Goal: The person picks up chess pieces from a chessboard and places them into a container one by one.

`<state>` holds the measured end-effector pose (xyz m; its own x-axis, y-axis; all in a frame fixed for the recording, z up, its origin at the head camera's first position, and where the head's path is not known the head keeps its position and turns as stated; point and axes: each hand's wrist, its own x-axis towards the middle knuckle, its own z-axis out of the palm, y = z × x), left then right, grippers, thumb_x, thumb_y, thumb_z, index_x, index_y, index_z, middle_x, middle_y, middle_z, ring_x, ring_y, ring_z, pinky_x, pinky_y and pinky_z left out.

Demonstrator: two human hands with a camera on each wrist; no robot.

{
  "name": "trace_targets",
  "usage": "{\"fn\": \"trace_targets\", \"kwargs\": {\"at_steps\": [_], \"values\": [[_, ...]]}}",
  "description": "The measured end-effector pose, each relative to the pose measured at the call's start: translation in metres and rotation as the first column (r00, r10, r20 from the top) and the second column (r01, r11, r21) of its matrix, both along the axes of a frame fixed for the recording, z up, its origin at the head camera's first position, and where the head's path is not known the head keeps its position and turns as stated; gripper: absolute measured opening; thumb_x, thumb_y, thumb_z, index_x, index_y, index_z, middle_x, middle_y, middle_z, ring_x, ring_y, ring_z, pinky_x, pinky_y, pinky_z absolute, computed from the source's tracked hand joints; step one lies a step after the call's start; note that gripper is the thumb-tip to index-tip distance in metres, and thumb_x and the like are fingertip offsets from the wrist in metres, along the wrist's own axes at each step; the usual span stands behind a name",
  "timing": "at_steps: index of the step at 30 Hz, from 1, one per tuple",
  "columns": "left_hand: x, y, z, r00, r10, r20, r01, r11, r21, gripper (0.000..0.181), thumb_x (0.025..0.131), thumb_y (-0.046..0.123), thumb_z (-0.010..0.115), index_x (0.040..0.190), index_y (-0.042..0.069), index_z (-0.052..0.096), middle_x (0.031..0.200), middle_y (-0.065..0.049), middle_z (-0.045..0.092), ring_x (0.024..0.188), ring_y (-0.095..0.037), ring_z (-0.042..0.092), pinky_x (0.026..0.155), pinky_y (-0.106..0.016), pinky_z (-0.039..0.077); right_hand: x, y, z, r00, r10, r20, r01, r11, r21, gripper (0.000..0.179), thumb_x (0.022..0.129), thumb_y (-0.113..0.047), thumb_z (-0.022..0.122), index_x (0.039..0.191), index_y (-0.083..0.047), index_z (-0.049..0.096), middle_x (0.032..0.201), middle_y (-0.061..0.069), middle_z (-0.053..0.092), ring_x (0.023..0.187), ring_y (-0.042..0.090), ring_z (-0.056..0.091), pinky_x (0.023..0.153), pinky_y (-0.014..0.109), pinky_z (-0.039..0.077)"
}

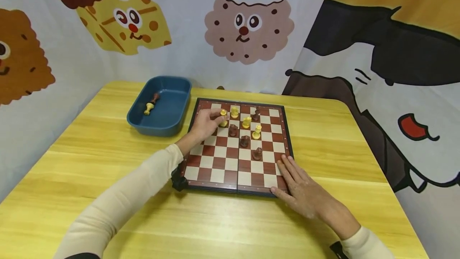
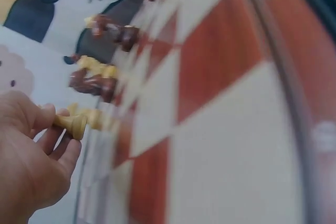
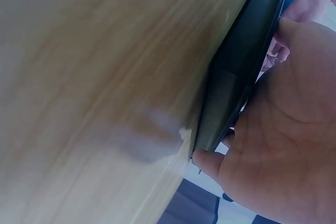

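My left hand (image 1: pixel 205 124) pinches a yellow chess piece (image 1: pixel 223 118) over the far left part of the chessboard (image 1: pixel 220 163). In the left wrist view, the piece's flared base (image 2: pixel 76 127) points toward the board; its upper part is hidden by fingers. My right hand (image 1: pixel 303 191) rests with straight fingers on the board's near right corner. Close to the left hand stand a yellow piece (image 1: pixel 234 112) and a dark brown piece (image 1: pixel 233 130). Farther right are a yellow knight (image 1: pixel 246 122), a tall yellow piece (image 1: pixel 256 132) and several dark brown pieces (image 1: pixel 244 141).
Left of the board, a blue plastic basin (image 1: pixel 159 131) stands on the yellow wooden table (image 1: pixel 90 163). Inside lie a yellow piece (image 1: pixel 149 109) and a brown piece (image 1: pixel 155 98). A cartoon-printed curtain (image 1: pixel 187 59) hangs behind the table.
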<state>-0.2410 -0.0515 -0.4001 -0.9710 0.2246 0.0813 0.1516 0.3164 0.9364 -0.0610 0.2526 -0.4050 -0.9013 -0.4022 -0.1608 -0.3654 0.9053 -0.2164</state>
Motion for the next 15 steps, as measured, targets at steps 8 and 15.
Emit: {"fn": "trace_targets", "kwargs": {"at_steps": [8, 15], "values": [[-0.001, -0.012, 0.016, 1.0, 0.024, -0.009, -0.023, 0.999, 0.037, 0.027, 0.101, 0.009, 0.065, 0.127, 0.001, 0.07, 0.115, -0.011, 0.073, 0.099, -0.022, 0.069, 0.069, -0.031, 0.052, -0.001, -0.004, 0.009, 1.0, -0.004, 0.02, 0.003, 1.0, 0.01, 0.086, 0.105, -0.062, 0.037, 0.161, 0.001, 0.019, 0.168, 0.019, 0.009, 0.153, 0.038, 0.006, 0.118, 0.059, 0.018], [0.0, -0.023, 0.016, 0.999, 0.037, 0.01, -0.038, 0.998, 0.044, 0.025, 0.102, 0.01, 0.065, 0.124, 0.002, 0.072, 0.115, -0.016, 0.072, 0.093, -0.031, 0.065, 0.057, -0.025, 0.042, 0.0, -0.006, 0.011, 1.0, -0.004, 0.022, 0.003, 1.0, 0.023, 0.086, 0.104, -0.062, 0.04, 0.161, 0.001, 0.022, 0.167, 0.02, 0.011, 0.153, 0.038, 0.008, 0.118, 0.062, 0.015]]}}
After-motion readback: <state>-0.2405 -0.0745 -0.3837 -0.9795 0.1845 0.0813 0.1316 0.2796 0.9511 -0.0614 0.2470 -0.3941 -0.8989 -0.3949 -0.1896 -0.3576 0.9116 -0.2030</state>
